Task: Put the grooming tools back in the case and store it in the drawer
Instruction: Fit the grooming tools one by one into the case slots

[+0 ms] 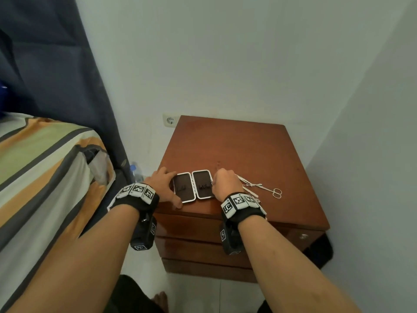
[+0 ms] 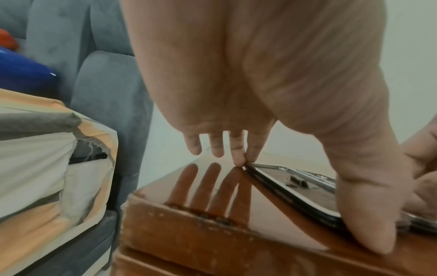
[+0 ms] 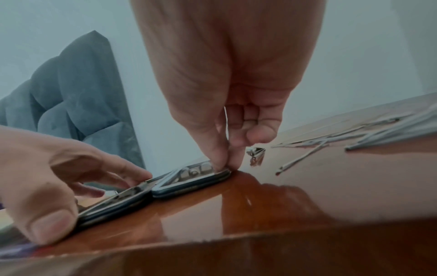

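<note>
Pinching the right rim of the open case (image 1: 203, 184), the right hand (image 1: 226, 182) steadies it flat on the nightstand (image 1: 237, 143), while the left hand (image 1: 161, 184) braces the opposite rim with straight fingers. The grooming tools (image 1: 256, 185) lie just right of the pinch. Best to keep the left brace and seat the tools one at a time.

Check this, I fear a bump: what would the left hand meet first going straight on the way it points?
The left hand already touches the open case at its far corner; past that, only bare nightstand top shows, then likely the wall.
</note>
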